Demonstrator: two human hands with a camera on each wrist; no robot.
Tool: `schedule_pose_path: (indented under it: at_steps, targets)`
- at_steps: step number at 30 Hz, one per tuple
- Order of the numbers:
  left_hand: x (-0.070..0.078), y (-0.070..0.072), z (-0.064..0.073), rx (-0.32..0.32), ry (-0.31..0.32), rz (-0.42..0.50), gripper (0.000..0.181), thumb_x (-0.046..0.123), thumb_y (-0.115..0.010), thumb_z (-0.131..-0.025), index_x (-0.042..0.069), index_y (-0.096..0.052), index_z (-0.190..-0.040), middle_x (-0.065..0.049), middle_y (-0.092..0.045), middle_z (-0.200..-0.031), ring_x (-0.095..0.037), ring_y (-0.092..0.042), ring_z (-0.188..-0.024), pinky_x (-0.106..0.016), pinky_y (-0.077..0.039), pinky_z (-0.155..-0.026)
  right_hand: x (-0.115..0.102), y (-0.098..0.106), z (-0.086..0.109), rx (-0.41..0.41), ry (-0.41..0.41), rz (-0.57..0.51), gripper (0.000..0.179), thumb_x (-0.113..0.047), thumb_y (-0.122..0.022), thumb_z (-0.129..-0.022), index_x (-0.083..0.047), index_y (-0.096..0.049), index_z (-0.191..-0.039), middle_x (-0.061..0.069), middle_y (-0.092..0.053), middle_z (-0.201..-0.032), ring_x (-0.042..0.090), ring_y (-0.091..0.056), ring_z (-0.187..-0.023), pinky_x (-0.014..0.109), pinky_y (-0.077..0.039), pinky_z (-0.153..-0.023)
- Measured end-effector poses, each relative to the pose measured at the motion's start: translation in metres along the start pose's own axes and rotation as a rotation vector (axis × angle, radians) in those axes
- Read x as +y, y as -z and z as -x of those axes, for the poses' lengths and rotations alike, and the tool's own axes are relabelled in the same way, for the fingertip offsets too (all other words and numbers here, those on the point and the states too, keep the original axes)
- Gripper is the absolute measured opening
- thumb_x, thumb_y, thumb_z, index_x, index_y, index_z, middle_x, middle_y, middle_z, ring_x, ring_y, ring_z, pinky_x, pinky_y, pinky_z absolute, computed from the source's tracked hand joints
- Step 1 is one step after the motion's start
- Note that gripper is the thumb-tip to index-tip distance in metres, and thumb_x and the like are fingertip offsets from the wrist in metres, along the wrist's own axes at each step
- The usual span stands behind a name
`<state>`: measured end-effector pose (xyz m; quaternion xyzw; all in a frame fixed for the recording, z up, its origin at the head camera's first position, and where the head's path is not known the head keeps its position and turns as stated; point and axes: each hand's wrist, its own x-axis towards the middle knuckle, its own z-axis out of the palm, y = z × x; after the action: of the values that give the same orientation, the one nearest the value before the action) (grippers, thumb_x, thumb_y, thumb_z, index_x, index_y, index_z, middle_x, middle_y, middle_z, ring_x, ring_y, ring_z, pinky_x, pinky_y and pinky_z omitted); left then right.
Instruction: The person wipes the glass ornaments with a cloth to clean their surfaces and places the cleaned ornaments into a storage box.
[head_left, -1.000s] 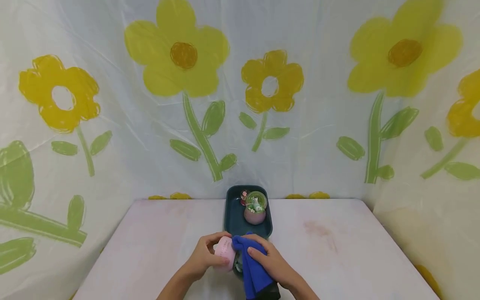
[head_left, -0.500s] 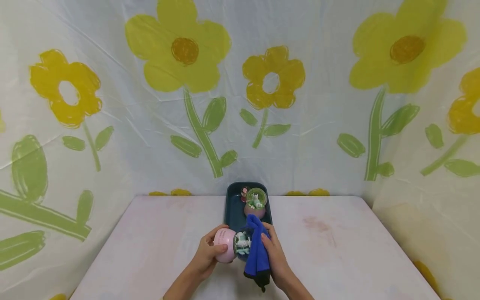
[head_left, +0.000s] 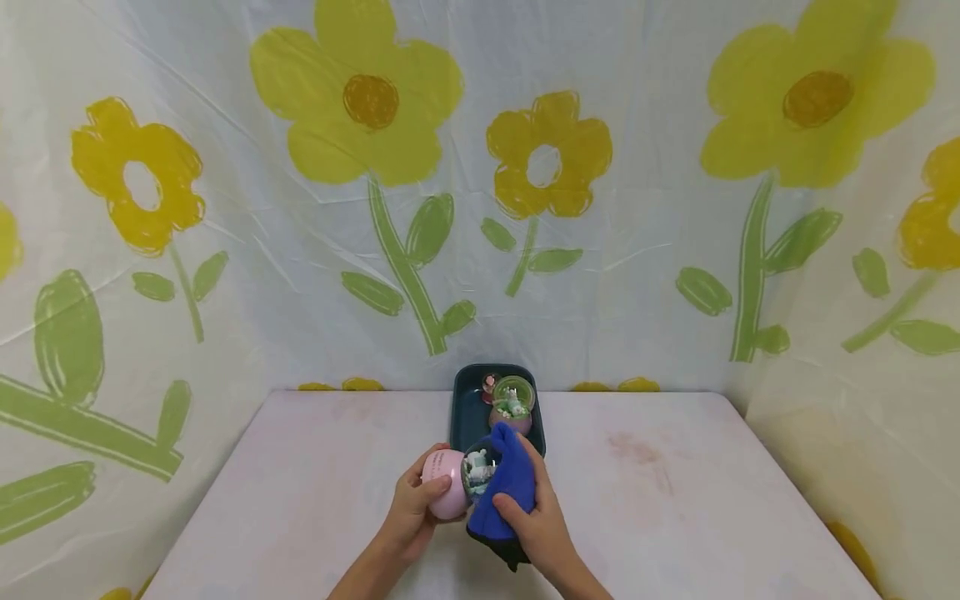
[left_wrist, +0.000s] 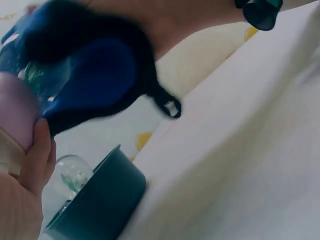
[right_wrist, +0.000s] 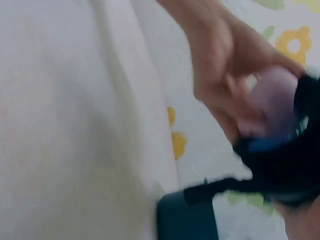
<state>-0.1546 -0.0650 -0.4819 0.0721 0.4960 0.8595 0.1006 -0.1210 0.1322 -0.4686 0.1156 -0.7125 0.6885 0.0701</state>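
A snow globe [head_left: 446,486] with a pink base and a clear dome over white and green figures lies sideways between my hands, off the table. Thumb and fingers of my left hand [head_left: 413,504] grip its pink base. In my right hand [head_left: 545,521] is a blue cloth [head_left: 512,486] with a black edge, held against the dome and covering its right side. The left wrist view shows the cloth [left_wrist: 102,75] around the dome, with a black hanging loop at its edge. In the right wrist view the pink base [right_wrist: 276,97] is blurred.
Beyond my hands, a dark green tray [head_left: 467,417] stands at the table's back edge. Another snow globe [head_left: 513,404] with a pinkish base is in it, beside a small red-based globe [head_left: 489,385]. A flowered sheet [head_left: 637,250] hangs behind the white table [head_left: 337,467].
Both hands have risen away from me with the snow globe. The cloth, first hanging across the dome, now wraps its right side as my right hand shifts around it.
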Motion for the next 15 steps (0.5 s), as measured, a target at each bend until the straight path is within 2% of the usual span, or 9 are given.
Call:
schedule_pose_path:
  at_steps: [3, 6, 9, 12, 15]
  targets:
    - [0.003, -0.002, 0.0, 0.048, -0.025, -0.05, 0.054, 0.005, -0.068, -0.085, 0.005, -0.049, -0.135, -0.012, -0.057, -0.117, -0.024, -0.06, -0.094, -0.045, -0.057, -0.067, -0.001, -0.007, 0.0, 0.061, 0.087, 0.13, 0.075, -0.018, -0.072, -0.088, -0.031, -0.032, -0.15, 0.013, -0.032, -0.147, 0.041, -0.045, -0.12, 0.053, -0.049, -0.087]
    - [0.01, -0.002, -0.003, 0.043, -0.124, -0.192, 0.06, 0.002, -0.076, -0.078, 0.0, -0.05, -0.133, -0.016, -0.054, -0.119, -0.027, -0.059, -0.094, -0.043, -0.057, -0.07, -0.005, -0.008, -0.003, 0.069, 0.14, 0.259, 0.078, -0.025, -0.077, -0.084, -0.033, -0.035, -0.149, 0.014, -0.029, -0.148, 0.042, -0.046, -0.119, 0.054, -0.05, -0.085]
    - [0.02, 0.0, -0.006, 0.016, -0.19, -0.347, 0.064, 0.0, -0.083, -0.071, 0.003, -0.056, -0.128, -0.018, -0.052, -0.121, -0.03, -0.063, -0.087, -0.041, -0.057, -0.07, -0.012, -0.002, -0.007, 0.008, 0.101, 0.385, 0.081, -0.038, -0.079, -0.081, -0.039, -0.034, -0.148, 0.018, -0.027, -0.147, 0.046, -0.046, -0.118, 0.057, -0.05, -0.084]
    - [0.03, 0.003, -0.005, -0.051, -0.181, -0.473, 0.067, 0.001, -0.087, -0.066, 0.008, -0.059, -0.126, -0.017, -0.051, -0.125, -0.031, -0.066, -0.082, -0.041, -0.057, -0.066, -0.018, 0.004, -0.007, -0.09, 0.043, 0.483, 0.084, -0.048, -0.08, -0.077, -0.044, -0.034, -0.147, 0.021, -0.029, -0.144, 0.046, -0.048, -0.115, 0.057, -0.051, -0.081]
    - [0.041, 0.005, -0.008, -0.149, -0.177, -0.587, 0.067, 0.004, -0.089, -0.064, 0.011, -0.061, -0.125, -0.012, -0.053, -0.127, -0.032, -0.067, -0.084, -0.042, -0.057, -0.064, -0.025, 0.012, -0.011, -0.187, 0.027, 0.516, 0.085, -0.05, -0.081, -0.073, -0.046, -0.035, -0.145, 0.022, -0.032, -0.142, 0.044, -0.051, -0.112, 0.057, -0.051, -0.078]
